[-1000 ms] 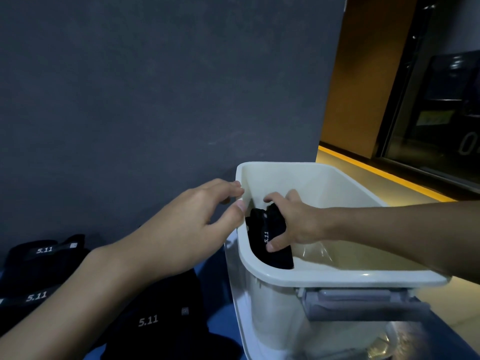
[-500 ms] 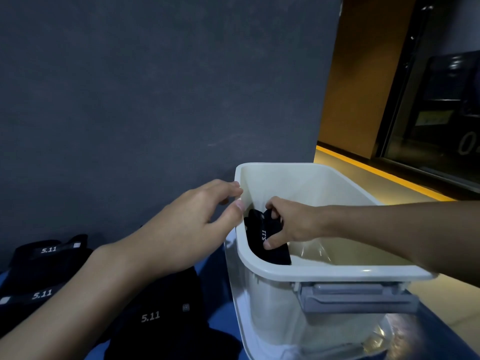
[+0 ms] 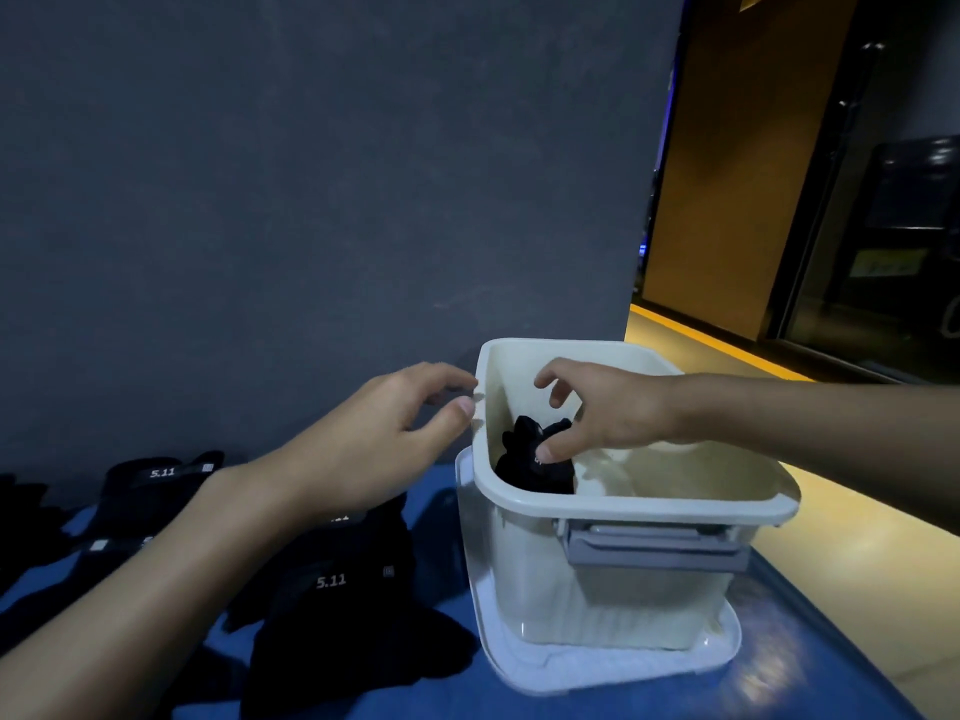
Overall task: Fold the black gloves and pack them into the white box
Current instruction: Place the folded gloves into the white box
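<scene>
The white box [image 3: 623, 504] stands on the blue table, right of centre. A folded black glove [image 3: 524, 470] leans against the inside of its left wall, its top spreading apart. My right hand [image 3: 608, 407] hovers over the box opening with fingers lifted and loosely curled; only the thumb tip touches the glove. My left hand [image 3: 374, 433] reaches from the left, its fingertips and thumb touching the outside of the box's left rim.
Several loose black gloves marked 5.11 [image 3: 337, 605] lie on the blue table [image 3: 779, 641] left of the box, more at the far left [image 3: 150, 491]. The box sits in its white lid [image 3: 545, 667]. A grey latch [image 3: 654, 545] faces me. A dark wall stands close behind.
My right hand has let go of the glove and risen; before, its fingers were wrapped round it, pressing it down inside the box. The left hand stays at the rim.
</scene>
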`<state>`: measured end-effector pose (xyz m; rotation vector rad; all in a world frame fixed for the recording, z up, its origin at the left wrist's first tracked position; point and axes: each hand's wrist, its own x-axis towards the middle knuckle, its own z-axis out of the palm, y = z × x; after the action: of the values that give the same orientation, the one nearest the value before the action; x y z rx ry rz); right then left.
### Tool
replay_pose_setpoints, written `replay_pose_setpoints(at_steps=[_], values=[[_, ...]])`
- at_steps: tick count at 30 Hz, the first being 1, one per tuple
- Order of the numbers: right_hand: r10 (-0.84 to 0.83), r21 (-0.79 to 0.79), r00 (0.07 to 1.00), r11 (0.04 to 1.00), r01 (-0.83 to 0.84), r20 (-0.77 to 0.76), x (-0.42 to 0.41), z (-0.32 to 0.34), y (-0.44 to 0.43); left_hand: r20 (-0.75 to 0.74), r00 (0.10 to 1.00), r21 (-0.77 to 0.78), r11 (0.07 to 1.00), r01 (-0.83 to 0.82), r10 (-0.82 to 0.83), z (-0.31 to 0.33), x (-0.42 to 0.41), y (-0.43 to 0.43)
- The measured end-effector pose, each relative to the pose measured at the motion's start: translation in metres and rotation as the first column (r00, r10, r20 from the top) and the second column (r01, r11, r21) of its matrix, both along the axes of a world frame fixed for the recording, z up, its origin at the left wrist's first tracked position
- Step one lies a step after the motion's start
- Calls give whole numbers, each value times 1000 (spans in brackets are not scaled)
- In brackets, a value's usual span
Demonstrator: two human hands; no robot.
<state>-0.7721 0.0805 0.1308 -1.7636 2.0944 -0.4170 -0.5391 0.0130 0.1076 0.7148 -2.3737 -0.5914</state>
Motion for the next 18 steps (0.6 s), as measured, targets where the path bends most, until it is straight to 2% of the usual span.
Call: replay_pose_setpoints(at_steps=[5, 11, 18], values=[[109, -124, 993, 987, -104, 36, 39, 27, 21, 47, 992, -48, 993, -111, 113, -1, 41, 10], [290, -311, 957, 913, -265, 35, 104, 50, 35, 87, 973, -52, 976, -210, 214, -9, 88, 26], [425, -223, 903, 877, -426, -54, 170, 27, 44, 116, 941, -96, 946, -309, 319, -29, 128, 33]])
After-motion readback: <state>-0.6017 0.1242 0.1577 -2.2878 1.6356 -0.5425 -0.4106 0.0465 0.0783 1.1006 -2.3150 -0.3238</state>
